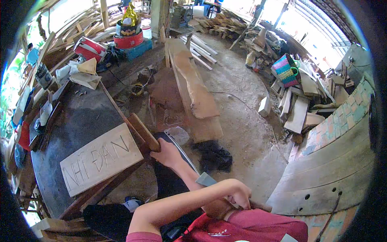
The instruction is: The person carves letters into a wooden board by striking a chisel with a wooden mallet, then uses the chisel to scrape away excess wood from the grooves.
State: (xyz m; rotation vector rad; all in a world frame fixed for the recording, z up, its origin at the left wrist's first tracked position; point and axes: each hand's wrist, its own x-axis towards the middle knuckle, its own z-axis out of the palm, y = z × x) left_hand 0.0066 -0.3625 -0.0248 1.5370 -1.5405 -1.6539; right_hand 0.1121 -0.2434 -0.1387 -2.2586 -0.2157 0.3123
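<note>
My right hand (167, 154) reaches across to the left, closed on the lower end of a short thick wooden stick (143, 131). Beside that stick, a pale wooden board (94, 171) marked with the letters "NHÍ ĐAN" lies on a dark table (86, 115). My left hand (240, 196) is bent in by my right upper arm, fingers curled. From its right side sticks out the brown wooden handle (261, 206) of a tool. A flat grey metal blade (206, 180) in line with it shows beyond my left forearm, which hides the middle.
A long plank (201, 94) stretches away ahead. Black plastic (214, 156) lies on the dirt floor. Wood offcuts and a colourful woven basket (286, 70) are piled right. Red and blue containers (129, 40) stand back left. A curved wooden panel (322, 181) is near right.
</note>
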